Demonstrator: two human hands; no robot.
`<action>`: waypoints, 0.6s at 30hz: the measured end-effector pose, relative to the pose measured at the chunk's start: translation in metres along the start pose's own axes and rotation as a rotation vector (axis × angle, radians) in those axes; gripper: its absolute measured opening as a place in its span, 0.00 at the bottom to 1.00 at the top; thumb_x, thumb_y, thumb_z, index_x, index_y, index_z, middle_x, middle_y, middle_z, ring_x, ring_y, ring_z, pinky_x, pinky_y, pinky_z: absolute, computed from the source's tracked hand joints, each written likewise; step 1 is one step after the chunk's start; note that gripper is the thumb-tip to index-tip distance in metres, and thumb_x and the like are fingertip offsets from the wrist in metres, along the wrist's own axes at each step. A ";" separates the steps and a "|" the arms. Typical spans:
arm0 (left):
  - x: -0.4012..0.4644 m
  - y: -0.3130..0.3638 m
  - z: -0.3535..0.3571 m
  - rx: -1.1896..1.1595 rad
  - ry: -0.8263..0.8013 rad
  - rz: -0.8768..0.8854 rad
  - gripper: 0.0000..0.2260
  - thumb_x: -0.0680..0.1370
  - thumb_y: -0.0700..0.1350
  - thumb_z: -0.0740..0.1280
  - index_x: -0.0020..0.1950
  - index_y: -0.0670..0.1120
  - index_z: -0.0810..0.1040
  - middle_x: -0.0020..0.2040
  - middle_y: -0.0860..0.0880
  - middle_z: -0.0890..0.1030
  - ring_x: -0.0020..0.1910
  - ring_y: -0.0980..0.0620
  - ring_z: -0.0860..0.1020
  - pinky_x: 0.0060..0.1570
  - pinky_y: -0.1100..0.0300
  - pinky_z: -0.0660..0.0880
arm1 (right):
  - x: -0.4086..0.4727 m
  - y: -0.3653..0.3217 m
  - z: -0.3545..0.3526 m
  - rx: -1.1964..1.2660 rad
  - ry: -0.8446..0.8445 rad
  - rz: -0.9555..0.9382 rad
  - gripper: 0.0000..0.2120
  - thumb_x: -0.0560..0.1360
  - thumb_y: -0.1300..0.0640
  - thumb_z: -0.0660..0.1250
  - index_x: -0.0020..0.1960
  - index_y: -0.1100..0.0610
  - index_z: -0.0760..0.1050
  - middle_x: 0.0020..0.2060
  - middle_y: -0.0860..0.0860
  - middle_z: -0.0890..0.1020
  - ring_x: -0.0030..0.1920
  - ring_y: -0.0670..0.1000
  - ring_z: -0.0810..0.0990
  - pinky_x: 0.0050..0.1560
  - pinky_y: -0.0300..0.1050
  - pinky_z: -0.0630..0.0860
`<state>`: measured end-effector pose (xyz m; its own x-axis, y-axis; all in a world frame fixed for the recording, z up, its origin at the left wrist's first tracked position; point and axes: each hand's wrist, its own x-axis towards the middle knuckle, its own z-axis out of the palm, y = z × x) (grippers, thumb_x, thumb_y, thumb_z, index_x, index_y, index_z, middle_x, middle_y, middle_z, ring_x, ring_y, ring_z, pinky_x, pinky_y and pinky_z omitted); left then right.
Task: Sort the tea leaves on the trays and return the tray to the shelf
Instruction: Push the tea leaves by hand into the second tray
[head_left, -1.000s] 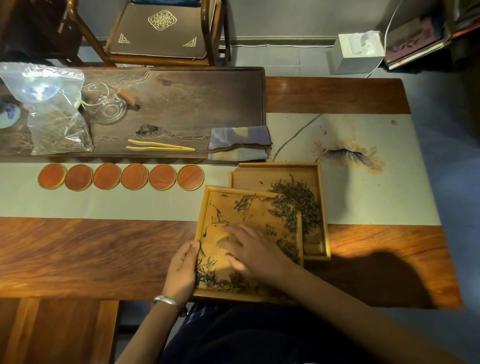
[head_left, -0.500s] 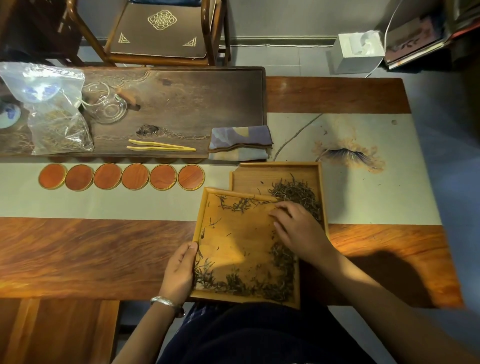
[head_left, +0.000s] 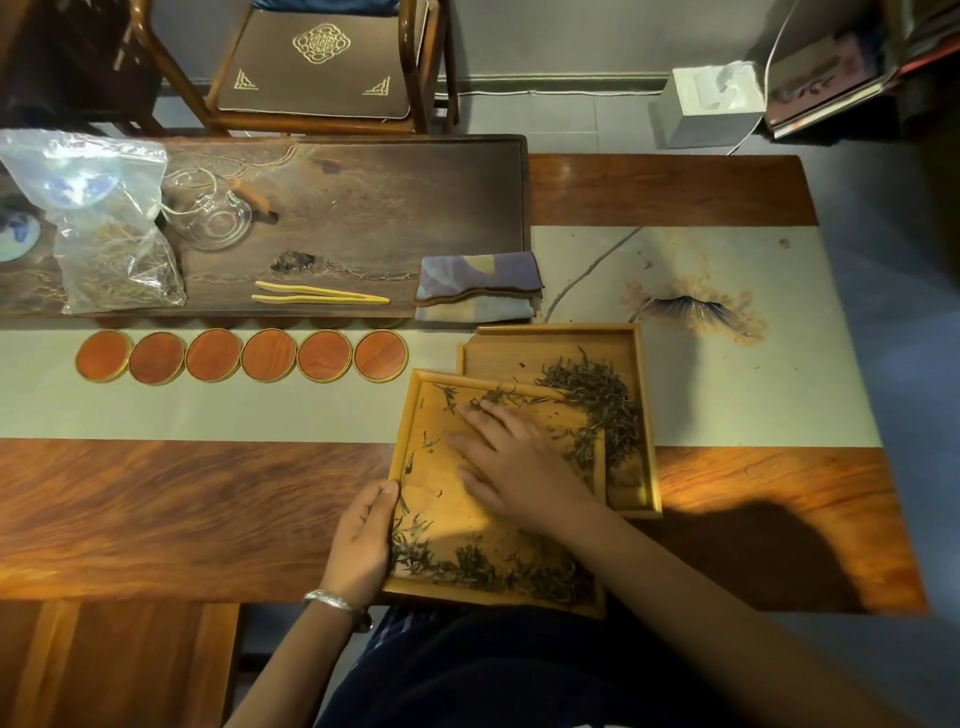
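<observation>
Left hand (head_left: 361, 540) gripped the stiff near tray (head_left: 415, 415) by its rim; right hand (head_left: 511, 457) lay flat over light, brittle-looking tea leaves (head_left: 483, 569).

Your square light-wood front tray (head_left: 415, 415) overlaps the second light-wood tray (head_left: 641, 364) behind it, dark dried tea leaves (head_left: 602, 400) scattered across both.

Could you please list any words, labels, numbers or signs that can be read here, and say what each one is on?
No readable text appears anywhere in this view.
chair cushion: gold knot emblem and corner ornaments, decoration only, no letters.
books at the far right: cover markings too blurred to read.
plastic bag: blue patches show through, nothing legible.
white box: no print visible.
</observation>
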<state>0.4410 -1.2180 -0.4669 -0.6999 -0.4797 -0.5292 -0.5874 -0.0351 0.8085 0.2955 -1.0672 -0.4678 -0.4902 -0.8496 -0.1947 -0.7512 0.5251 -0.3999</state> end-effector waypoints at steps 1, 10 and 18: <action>0.000 0.000 0.000 0.002 0.000 0.010 0.14 0.82 0.46 0.56 0.43 0.41 0.76 0.39 0.39 0.78 0.36 0.48 0.75 0.36 0.64 0.71 | 0.001 0.001 0.000 -0.008 0.009 0.016 0.21 0.79 0.44 0.53 0.71 0.47 0.64 0.75 0.50 0.60 0.74 0.54 0.56 0.70 0.52 0.47; -0.006 -0.006 -0.004 -0.007 0.015 0.016 0.14 0.82 0.45 0.55 0.46 0.42 0.78 0.41 0.42 0.80 0.40 0.49 0.77 0.38 0.68 0.72 | -0.024 0.036 -0.010 0.046 0.070 0.113 0.18 0.79 0.48 0.57 0.67 0.52 0.72 0.70 0.52 0.70 0.69 0.54 0.66 0.68 0.54 0.65; -0.005 -0.005 -0.007 0.006 0.041 0.002 0.14 0.82 0.45 0.55 0.45 0.43 0.78 0.42 0.44 0.80 0.37 0.57 0.77 0.37 0.71 0.70 | -0.044 0.058 -0.021 0.106 0.206 0.132 0.14 0.78 0.57 0.64 0.62 0.58 0.77 0.63 0.55 0.77 0.63 0.56 0.73 0.63 0.53 0.71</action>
<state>0.4498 -1.2216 -0.4665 -0.6835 -0.5156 -0.5167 -0.5887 -0.0293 0.8078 0.2641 -0.9985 -0.4638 -0.6687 -0.7403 -0.0691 -0.6298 0.6133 -0.4767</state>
